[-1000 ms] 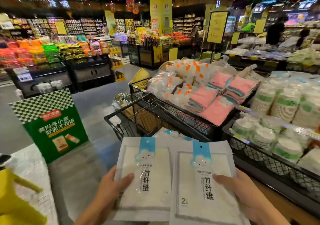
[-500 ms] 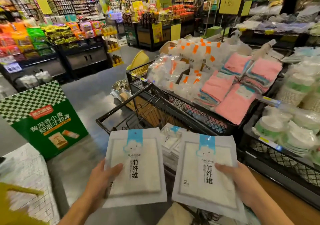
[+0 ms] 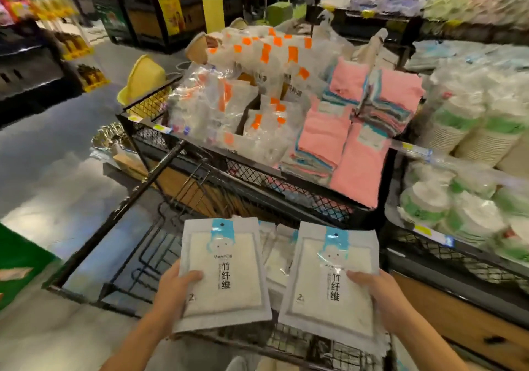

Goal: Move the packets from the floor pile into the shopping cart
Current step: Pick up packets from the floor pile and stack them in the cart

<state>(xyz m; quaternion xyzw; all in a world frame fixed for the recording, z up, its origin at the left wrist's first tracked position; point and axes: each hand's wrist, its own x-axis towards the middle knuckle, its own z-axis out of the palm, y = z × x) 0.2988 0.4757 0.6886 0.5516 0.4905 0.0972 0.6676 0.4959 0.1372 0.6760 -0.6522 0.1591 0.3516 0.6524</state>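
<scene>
I hold two flat white packets with blue cloud labels and black characters over the black wire shopping cart (image 3: 123, 222). My left hand (image 3: 174, 293) grips the left packet (image 3: 226, 270) by its lower left edge, thumb on top. My right hand (image 3: 383, 299) grips the right packet (image 3: 332, 279) by its right side. Between them, more of the same packets (image 3: 276, 256) lie inside the cart basket. The floor pile is out of view.
A black mesh display bin (image 3: 257, 170) with clear orange-tagged packs and pink cloths (image 3: 352, 147) stands right behind the cart. Stacked paper bowls (image 3: 469, 124) fill shelves at right. A green sign (image 3: 17, 267) stands at left, beside grey aisle floor (image 3: 51, 170).
The view has tilted down and moved closer to the cart. Both packets have dropped lower and further forward over the basket, and have spread apart.
</scene>
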